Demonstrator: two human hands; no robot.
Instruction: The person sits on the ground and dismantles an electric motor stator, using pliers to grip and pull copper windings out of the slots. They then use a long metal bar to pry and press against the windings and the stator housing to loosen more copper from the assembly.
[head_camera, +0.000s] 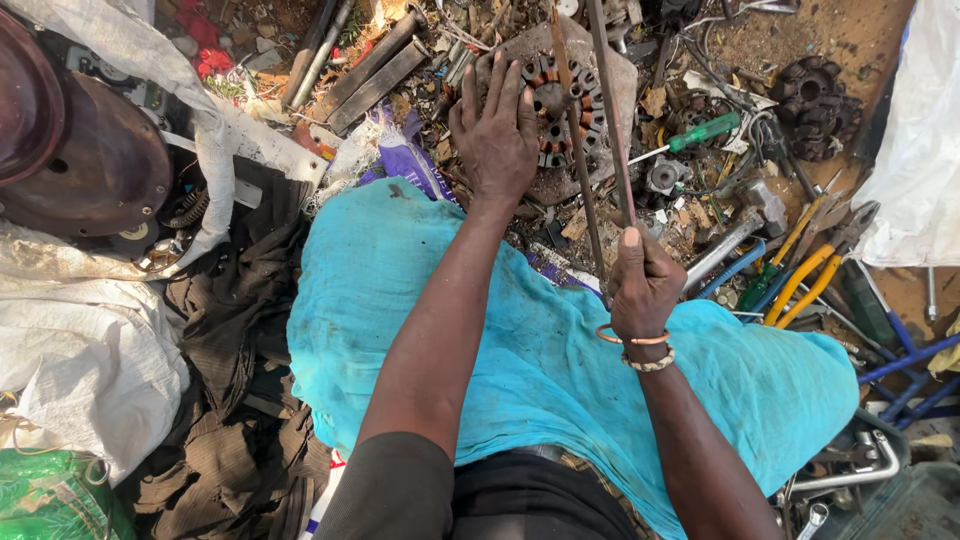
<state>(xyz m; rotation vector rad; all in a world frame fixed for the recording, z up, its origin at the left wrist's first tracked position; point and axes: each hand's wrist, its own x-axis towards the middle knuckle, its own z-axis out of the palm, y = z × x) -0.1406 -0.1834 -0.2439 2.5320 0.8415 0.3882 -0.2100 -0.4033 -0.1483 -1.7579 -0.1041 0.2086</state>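
Observation:
My left hand (495, 135) lies flat, fingers spread, on a round motor stator (556, 110) with copper windings, which rests on a flat rusty plate (612, 70). My right hand (645, 280) is closed around two thin rusty metal rods (610, 110) that run up from the fist and cross over the stator. A copper bangle and a bead bracelet circle my right wrist. A turquoise cloth (520, 350) covers my lap beneath both arms.
Right of the rods lie a green-handled screwdriver (700, 133), a hammer (745, 225), yellow-handled pliers (815, 265) and a second dark stator (815, 100). A round brown metal housing (85, 160) sits at the left among white sacks and dark cloth. Scrap bars lie at the top.

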